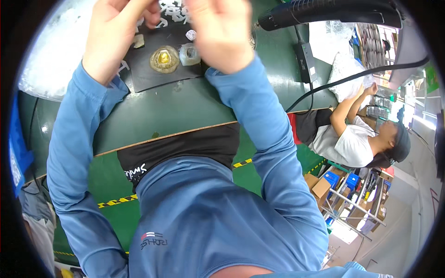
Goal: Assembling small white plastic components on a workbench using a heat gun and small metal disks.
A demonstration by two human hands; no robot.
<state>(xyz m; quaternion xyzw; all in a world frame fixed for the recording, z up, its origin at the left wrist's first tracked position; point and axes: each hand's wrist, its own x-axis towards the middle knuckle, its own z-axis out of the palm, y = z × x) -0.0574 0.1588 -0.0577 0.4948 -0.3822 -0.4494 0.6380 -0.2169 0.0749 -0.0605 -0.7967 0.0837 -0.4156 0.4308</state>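
Observation:
My left hand [111, 39] is raised over the left side of a dark mat [143, 76], its fingers curled and partly cut off by the top edge. Whatever they hold is hidden. Above the mat's right side, my right hand [222, 37] is smeared by motion, and its fingers run out of view. Between my wrists sits a round, amber-coloured translucent dish [160, 66] with something yellow in it. Beside it stands a small clear squarish container [189, 55]. A small white round piece [190, 34] lies farther off, short of several loose white plastic pieces [174, 10].
A large clear plastic bag [55, 55] covers the table's left. At the right are a black cylindrical tool [329, 13], a black adapter [306, 62] and a cable [357, 76]. Beyond, a co-worker in a white shirt [345, 143] handles a clear bag [344, 76].

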